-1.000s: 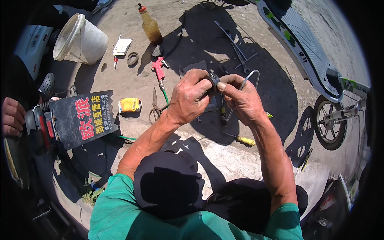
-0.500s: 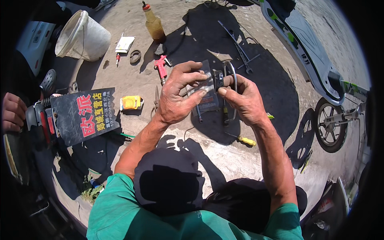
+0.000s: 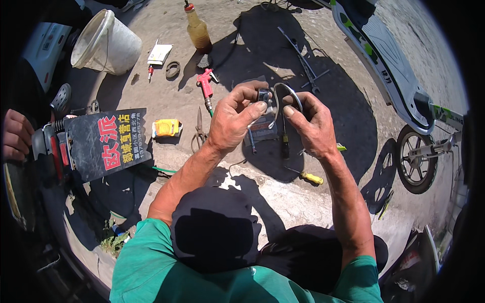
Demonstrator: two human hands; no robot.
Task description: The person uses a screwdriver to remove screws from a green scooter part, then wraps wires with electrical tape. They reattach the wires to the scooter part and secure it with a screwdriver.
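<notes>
My left hand (image 3: 230, 121) is closed on a small black part (image 3: 262, 96) with a shiny surface. Just to its right, fingers of my right hand (image 3: 313, 126) grip a bent silver metal rod (image 3: 288, 88) shaped like a loop. Under both hands lie a clear plastic bag (image 3: 263, 132) and a dark-handled screwdriver (image 3: 285, 146). A pink air gun (image 3: 205, 82) on a green hose, scissors (image 3: 199, 132) and a yellow box (image 3: 165, 128) are left of my left hand. A yellow-handled screwdriver (image 3: 311, 178) lies below my right hand.
White bucket (image 3: 106, 43), oil bottle (image 3: 199, 33) and wrenches (image 3: 308, 70) are on the concrete at the back. A scooter (image 3: 379, 65) stands right, its wheel (image 3: 417, 166) beside my arm. Another person's hand (image 3: 17, 134) is far left, beside a vehicle with a dark lettered flap (image 3: 93, 144).
The black part has passed from my right fingers into my left fingers. The rod has tilted leftward at its lower end, and my hands are slightly farther apart.
</notes>
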